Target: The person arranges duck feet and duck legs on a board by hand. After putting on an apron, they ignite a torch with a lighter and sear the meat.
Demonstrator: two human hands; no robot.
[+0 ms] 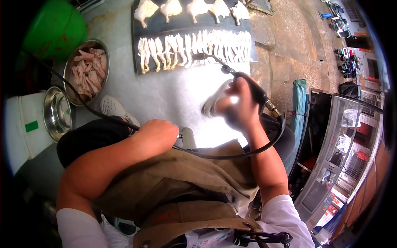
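Note:
My right hand (244, 105), partly blurred, is wrapped round the black handle of a blowtorch (254, 91). Its nozzle points left, over a row of slender pale poultry pieces (180, 45) on a dark tray (186, 28); no flame can be made out. Along the tray's far side lie several poultry leg quarters (196, 9). A black hose (223, 156) runs from the torch across my lap and beneath my left hand (157, 134). That hand is closed near my knee, with a small metal bit showing by its fingers; what it grips is hidden.
On the left, a steel bowl (106, 70) holds raw pinkish poultry pieces (89, 74). Near it stand a smaller steel basin (58, 113), a white container (29, 136) and a green tub (56, 31). A glass-fronted metal cabinet (326, 165) stands at right.

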